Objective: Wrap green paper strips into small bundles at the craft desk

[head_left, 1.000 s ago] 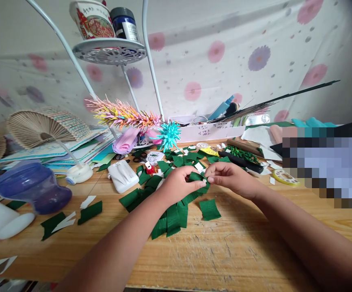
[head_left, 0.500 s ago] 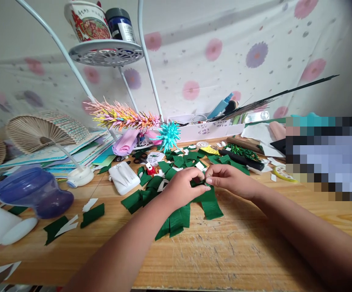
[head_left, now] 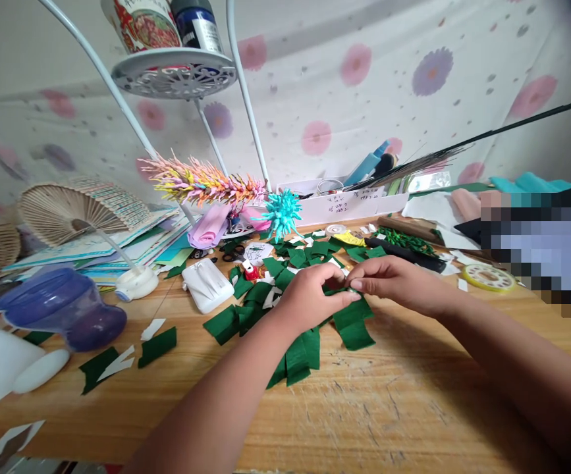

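Observation:
My left hand (head_left: pixel 317 293) and my right hand (head_left: pixel 394 283) meet over the middle of the table, fingertips almost touching. Both are closed in a pinch around a small bit of green paper, mostly hidden by the fingers. Just below them a green crepe paper piece (head_left: pixel 355 329) hangs or lies; whether it joins the pinched bit I cannot tell. More green paper pieces (head_left: pixel 302 359) lie under and beside my left wrist, mixed with white scraps. Beyond the fingers is a heap of cut green paper (head_left: pixel 315 250).
A white case (head_left: pixel 208 286), a purple container (head_left: pixel 53 303) and a fan (head_left: pixel 82 210) stand left. Behind are a turquoise spiky flower (head_left: pixel 282 214), a white box (head_left: pixel 339 205) and a rack shelf (head_left: pixel 174 69). A yellow tape roll (head_left: pixel 489 278) lies right, near dark thin rods (head_left: pixel 502 128).
The whole view has shifted a little, so most things appear farther right. My hands stay together in the same pinch, with only slight finger movement.

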A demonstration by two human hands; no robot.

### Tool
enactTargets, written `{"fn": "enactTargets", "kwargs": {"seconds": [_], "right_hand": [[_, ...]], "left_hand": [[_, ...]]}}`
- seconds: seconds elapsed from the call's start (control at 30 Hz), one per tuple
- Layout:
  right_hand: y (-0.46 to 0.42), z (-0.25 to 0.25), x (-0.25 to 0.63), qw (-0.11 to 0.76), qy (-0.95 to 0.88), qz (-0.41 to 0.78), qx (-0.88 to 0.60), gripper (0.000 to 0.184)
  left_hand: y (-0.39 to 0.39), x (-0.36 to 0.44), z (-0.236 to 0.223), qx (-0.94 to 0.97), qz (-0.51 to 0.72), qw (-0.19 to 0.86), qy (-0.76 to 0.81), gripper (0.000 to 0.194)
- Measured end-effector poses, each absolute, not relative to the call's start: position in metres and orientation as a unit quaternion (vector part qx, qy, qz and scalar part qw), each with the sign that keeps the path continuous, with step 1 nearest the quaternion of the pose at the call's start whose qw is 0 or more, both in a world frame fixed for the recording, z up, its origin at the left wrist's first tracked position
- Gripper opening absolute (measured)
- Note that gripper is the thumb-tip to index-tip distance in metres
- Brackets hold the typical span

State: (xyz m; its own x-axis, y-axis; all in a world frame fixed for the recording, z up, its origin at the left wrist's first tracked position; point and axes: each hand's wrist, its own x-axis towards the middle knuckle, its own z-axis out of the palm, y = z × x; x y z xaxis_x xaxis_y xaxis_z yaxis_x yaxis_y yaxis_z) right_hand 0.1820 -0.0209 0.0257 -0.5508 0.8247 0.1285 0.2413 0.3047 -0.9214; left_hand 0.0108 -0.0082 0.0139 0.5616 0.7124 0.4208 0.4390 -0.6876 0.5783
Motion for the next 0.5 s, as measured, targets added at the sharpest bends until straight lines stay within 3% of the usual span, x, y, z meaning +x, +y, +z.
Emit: {"fn": "enactTargets", "kwargs": {"seconds": [0.27, 0.5], "right_hand": [[-0.0229, 0.0267, 0.1842, 0.296, -0.757, 0.467, -0.349, 0.023], [-0.0201, 0.0232, 0.1834, 0.314, -0.757, 0.466, -0.333, 0.027]], "left_hand": [[-0.0061, 0.0056, 0.0117, 0.874, 0.295, 0.143, 0.359, 0.024], [-0.0085, 0.0045, 0.0163, 0.881, 0.288, 0.129, 0.353, 0.021]]}}
